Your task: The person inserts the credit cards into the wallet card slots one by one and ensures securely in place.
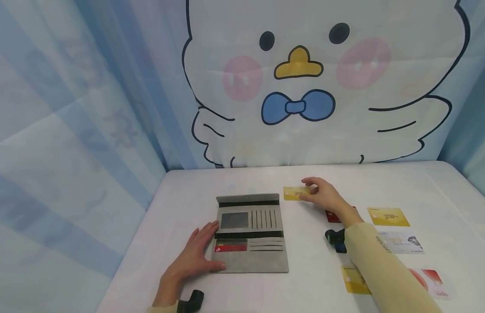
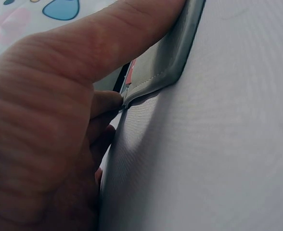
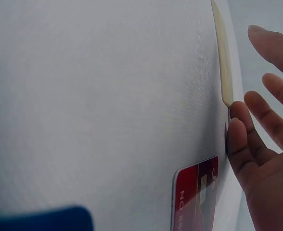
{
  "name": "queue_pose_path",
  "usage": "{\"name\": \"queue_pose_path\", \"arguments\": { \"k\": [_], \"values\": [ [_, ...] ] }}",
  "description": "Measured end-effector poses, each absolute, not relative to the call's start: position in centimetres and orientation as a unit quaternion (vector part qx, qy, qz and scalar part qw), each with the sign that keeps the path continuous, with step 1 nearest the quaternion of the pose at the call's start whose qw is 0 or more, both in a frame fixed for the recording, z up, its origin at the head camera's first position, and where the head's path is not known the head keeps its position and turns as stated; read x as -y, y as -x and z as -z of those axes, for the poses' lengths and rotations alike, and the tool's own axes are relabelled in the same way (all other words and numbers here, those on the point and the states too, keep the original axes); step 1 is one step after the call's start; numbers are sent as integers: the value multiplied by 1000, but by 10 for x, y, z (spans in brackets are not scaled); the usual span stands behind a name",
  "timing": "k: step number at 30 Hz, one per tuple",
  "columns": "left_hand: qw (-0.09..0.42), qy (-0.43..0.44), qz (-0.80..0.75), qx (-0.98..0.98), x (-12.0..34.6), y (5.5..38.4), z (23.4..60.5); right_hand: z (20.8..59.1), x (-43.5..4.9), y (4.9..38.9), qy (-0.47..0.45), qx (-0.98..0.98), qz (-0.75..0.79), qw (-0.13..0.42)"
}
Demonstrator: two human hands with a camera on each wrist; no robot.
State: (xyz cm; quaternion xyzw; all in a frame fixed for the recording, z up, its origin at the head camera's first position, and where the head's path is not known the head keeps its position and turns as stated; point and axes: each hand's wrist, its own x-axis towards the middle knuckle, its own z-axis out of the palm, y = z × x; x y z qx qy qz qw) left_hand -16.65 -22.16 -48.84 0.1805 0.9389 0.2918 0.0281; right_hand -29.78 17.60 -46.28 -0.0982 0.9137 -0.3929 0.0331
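A grey card wallet (image 1: 250, 261) lies unfolded on the table, a red card (image 1: 230, 248) in its lower slot. My left hand (image 1: 193, 250) rests along its left side, fingers stretched to the edge and thumb over the lower left corner. Seen from the left wrist, the thumb lies across the wallet's stitched edge (image 2: 168, 77). Beyond the wallet's upper right corner, my right hand (image 1: 324, 195) pinches the right end of a yellow card (image 1: 292, 193) between thumb and fingertip. The right wrist view shows this card (image 3: 222, 57) nearly edge-on, with the other fingers spread.
Below my right hand lies a dark red card (image 3: 194, 197), partly covered by the forearm in the head view. Farther right are a yellow card (image 1: 389, 216), a silver VIP card (image 1: 403, 243) and a white-and-red card (image 1: 434, 282). Another yellow card (image 1: 352, 280) sits beside the sleeve.
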Motion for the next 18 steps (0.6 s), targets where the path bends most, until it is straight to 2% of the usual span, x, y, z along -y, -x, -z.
{"name": "queue_pose_path", "arguments": {
  "k": [18],
  "values": [
    [29,-181,-290,-939,223,167,490,470,-174,307,105,-937,329,44]
  ]
}}
